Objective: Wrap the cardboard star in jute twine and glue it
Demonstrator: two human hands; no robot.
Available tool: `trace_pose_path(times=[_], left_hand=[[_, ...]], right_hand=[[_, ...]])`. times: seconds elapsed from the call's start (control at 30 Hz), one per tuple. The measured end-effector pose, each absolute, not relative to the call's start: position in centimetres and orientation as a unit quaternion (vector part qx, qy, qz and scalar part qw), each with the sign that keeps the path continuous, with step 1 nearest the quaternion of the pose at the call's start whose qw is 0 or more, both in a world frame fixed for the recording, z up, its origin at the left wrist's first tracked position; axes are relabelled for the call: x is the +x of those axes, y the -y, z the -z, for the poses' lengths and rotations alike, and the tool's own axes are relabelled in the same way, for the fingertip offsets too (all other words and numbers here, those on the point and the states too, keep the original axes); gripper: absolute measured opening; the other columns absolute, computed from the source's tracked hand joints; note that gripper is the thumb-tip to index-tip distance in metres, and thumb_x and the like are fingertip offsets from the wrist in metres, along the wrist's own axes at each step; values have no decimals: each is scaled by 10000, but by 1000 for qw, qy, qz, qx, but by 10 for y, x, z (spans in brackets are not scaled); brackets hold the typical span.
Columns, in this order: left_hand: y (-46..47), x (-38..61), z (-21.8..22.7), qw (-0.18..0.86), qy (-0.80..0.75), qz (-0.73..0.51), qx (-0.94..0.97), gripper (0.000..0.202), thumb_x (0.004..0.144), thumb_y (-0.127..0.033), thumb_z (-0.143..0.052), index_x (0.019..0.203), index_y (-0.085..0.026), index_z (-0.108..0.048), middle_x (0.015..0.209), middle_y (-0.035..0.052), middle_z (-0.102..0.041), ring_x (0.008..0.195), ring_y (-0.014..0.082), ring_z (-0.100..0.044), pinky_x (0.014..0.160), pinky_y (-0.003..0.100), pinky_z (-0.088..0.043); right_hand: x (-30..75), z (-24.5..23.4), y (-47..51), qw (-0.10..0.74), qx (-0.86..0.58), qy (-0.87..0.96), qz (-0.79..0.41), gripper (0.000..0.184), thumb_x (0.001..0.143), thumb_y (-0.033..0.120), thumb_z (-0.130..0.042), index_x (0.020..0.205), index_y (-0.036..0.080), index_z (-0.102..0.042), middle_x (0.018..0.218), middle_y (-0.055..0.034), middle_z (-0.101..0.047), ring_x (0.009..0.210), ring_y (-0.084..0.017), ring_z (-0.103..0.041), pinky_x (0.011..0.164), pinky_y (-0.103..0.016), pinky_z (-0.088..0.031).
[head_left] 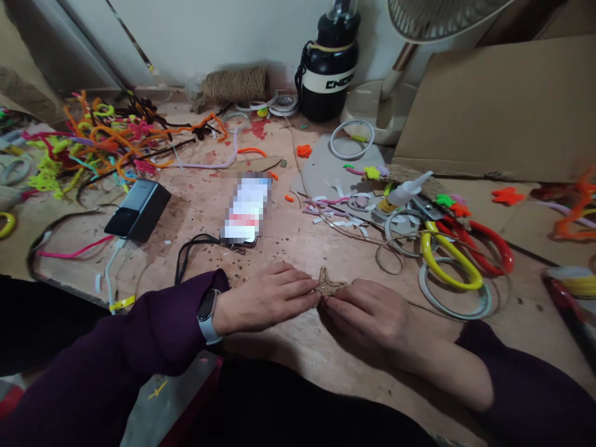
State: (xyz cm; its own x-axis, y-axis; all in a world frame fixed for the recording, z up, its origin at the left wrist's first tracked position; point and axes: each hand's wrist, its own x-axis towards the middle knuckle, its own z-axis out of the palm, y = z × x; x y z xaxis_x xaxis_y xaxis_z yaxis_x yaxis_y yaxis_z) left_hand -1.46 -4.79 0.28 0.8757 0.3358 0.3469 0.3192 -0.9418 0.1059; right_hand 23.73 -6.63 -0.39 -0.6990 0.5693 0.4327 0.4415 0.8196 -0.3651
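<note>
A small star wrapped in brown twine point(328, 285) is between my two hands, just above the table near its front edge. My left hand point(267, 297) comes from the left, its fingertips closed on the star's left side. My right hand point(372, 307) pinches the star's right and lower side, with the thumb and fingers bent together. The star's lower points are partly hidden by the fingers. A strand of twine point(395, 257) lies loosely on the table beyond my right hand.
A phone point(246, 208) and a dark box-shaped device point(138, 211) lie ahead. Pipe cleaners point(116, 136) are heaped at the left. At the right are scissors point(493, 248), a glue bottle point(405, 192) and rings point(456, 288). Behind stand a twine roll point(237, 84), a black bottle point(328, 81) and a fan point(382, 105).
</note>
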Motion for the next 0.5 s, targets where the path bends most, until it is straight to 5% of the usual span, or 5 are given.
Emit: trace_pose_path(times=[0.5], left_hand=[[45,-14,-5,80,-178,-178,964,241,1045,-150,-424,1215,-133,-594,1204,80,-702,1106,185,-631,942,342,-500]], right_hand=[[238,-1,62,254,-328,902,-119,116,959,160,-548,923,168,-657,792,-52,-636,707,-154,-552,611,-290,-428]])
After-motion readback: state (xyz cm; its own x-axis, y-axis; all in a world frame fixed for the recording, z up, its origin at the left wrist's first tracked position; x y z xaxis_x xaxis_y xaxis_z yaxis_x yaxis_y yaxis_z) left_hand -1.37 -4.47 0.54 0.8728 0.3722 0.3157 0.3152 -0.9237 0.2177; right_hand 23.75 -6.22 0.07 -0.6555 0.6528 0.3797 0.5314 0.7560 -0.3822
